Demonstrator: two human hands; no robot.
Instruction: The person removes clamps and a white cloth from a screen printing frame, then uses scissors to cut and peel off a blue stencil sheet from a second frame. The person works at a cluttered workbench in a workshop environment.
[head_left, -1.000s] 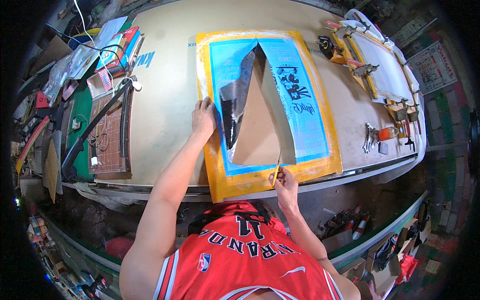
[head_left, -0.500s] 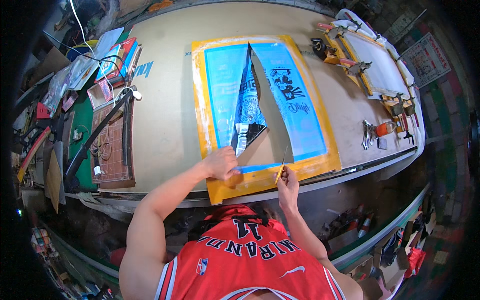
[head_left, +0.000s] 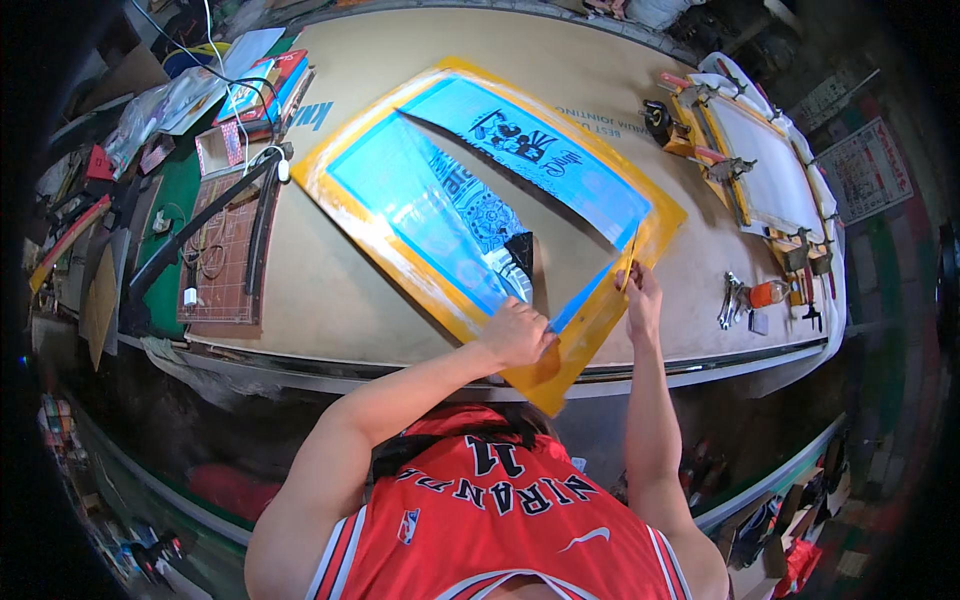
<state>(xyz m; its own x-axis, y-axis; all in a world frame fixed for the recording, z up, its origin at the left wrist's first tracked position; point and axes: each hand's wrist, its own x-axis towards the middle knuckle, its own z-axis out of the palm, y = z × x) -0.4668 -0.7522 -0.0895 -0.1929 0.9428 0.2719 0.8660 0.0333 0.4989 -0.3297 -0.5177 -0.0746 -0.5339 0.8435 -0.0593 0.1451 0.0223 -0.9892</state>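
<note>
left hand (head_left: pixel 518 335) is pressed flat on the yellow screen-printing frame (head_left: pixel 352 215), right hand (head_left: pixel 640 292) pinching a thin blade (head_left: pixel 632 247) at the blue mesh (head_left: pixel 420 195)

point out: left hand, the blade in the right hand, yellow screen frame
left hand (head_left: pixel 518 335), head view, back of the hand
blade (head_left: pixel 631 245), head view, mid-length of the thin blade
yellow screen frame (head_left: pixel 345 215), head view, bare left rail

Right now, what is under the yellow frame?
The yellow frame lies flat on the tan worktable, its near corner past the table edge. The left hand presses that corner. The table surface beneath the blue mesh is hidden.
</note>
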